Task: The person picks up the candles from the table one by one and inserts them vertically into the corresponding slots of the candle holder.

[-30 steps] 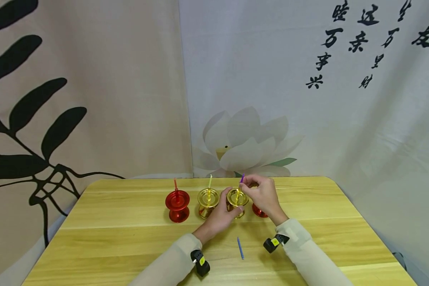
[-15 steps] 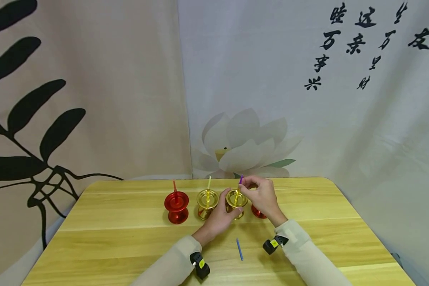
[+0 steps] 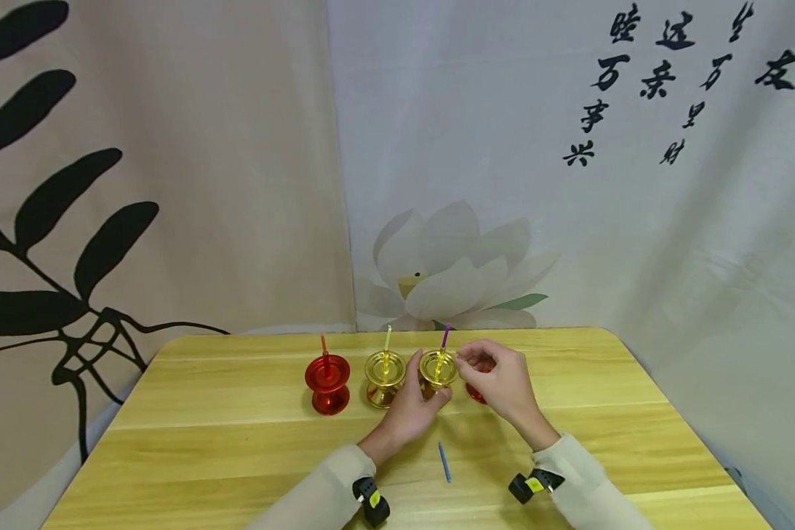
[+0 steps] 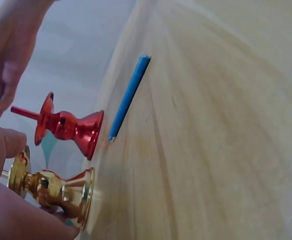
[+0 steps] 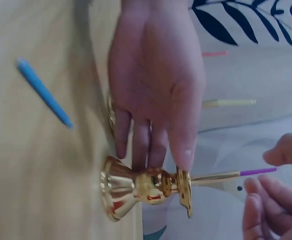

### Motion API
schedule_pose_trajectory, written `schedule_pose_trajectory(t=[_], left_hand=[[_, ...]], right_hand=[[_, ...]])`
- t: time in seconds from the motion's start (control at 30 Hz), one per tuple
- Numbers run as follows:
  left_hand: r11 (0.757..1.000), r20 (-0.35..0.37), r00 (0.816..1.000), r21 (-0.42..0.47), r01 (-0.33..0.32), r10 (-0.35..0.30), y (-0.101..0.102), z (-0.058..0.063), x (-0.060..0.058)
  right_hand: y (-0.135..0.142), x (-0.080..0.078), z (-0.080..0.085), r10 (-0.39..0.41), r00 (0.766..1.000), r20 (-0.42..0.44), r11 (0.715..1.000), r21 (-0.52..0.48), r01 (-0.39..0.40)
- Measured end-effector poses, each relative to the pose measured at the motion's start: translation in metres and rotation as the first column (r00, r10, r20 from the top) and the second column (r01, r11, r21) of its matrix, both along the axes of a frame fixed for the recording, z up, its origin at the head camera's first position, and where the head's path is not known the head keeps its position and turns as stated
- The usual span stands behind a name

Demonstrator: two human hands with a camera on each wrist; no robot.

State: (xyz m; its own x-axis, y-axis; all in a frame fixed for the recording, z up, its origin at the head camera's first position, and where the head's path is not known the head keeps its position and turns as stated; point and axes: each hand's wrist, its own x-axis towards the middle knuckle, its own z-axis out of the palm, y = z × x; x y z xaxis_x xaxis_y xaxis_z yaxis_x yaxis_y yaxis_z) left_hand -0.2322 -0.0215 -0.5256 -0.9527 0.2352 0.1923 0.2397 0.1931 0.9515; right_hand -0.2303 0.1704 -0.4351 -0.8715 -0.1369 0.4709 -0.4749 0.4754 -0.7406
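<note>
A gold candle holder (image 5: 156,185) stands upright on the table, with a slim purple candle (image 3: 446,337) seated in its tube. My left hand (image 3: 407,416) holds this holder steady, thumb at the dish rim and fingers around the stem in the right wrist view. Just right of the candle is my right hand (image 3: 503,383), its fingers loosely bent with nothing between them. Partly behind that hand is a red candle holder (image 4: 68,125) whose tube carries no candle. A blue candle (image 3: 444,462) lies on the table in front of the holders.
Left of my left hand, a second gold holder (image 3: 385,372) bears a pale yellow candle (image 3: 388,337). Farther left, another red holder (image 3: 327,377) carries a red candle (image 3: 324,344). A printed curtain (image 3: 271,184) hangs behind the wooden table (image 3: 225,442).
My right hand has let go of the purple candle and drawn back to the right and slightly down. The candle stays upright in the gold holder; my left hand keeps its grip.
</note>
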Motion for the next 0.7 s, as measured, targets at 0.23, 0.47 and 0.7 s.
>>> schedule_pose_trajectory(t=[0.23,0.47,0.7], left_hand=[[0.999,-0.099,0.995,-0.053,-0.012,0.007,-0.004,-0.006,0.004],[0.996,-0.053,0.999,-0.093,-0.015,0.010,-0.011,0.009,0.023],[0.995,0.058,0.997,-0.087,0.057,-0.052,-0.023,0.037,0.049]], right_hand=[[0.011,0.029,-0.015,0.151,0.979,0.137,0.965,0.194,-0.176],[0.010,0.050,-0.040,0.234,0.935,0.265,0.893,0.321,-0.315],[0.003,0.057,-0.052,0.220,0.930,0.294,0.881,0.350,-0.319]])
